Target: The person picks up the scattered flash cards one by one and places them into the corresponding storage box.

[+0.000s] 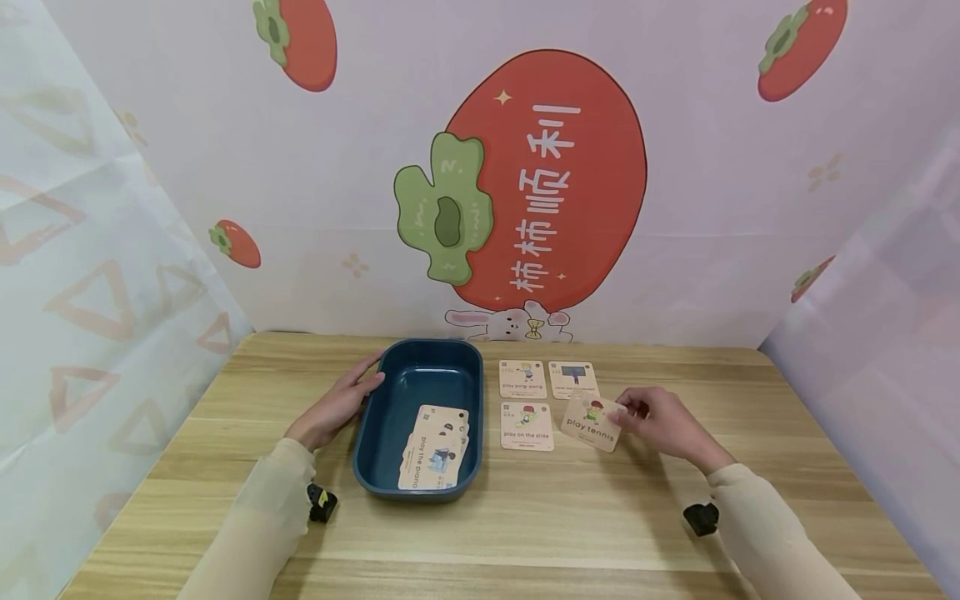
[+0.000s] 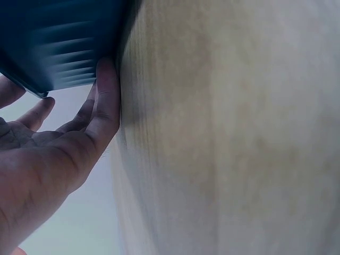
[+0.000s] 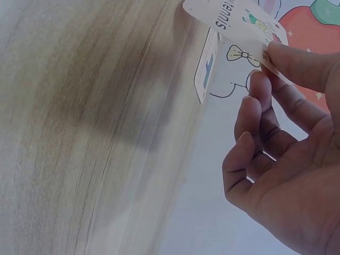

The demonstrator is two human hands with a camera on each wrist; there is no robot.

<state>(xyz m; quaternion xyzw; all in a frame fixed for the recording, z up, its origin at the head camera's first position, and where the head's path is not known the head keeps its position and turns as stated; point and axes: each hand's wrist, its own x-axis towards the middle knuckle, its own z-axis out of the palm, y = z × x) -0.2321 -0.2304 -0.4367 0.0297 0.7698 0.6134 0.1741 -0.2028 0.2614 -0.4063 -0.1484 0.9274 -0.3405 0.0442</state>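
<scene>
My right hand [image 1: 663,421] pinches a "play tennis" card [image 1: 591,422] by its right edge between thumb and fingers. The card is tilted above the table and overlaps the lower edge of a card with a blackboard picture [image 1: 573,379]. In the right wrist view the thumb lies on the printed face of the card [image 3: 234,20], and the other fingers curl behind it. My left hand [image 1: 339,408] rests against the left side of a dark blue bin [image 1: 365,467]. Its fingers, fairly straight, touch the bin's outer wall [image 2: 69,58] in the left wrist view.
Several cards lie overlapped in the bin, with "play the piano" [image 1: 431,458] on top. A "play ping-pong" card [image 1: 522,380] and a "play on the slide" card [image 1: 527,427] lie flat on the wooden table [image 1: 540,542]. A printed cloth [image 1: 697,275] hangs behind.
</scene>
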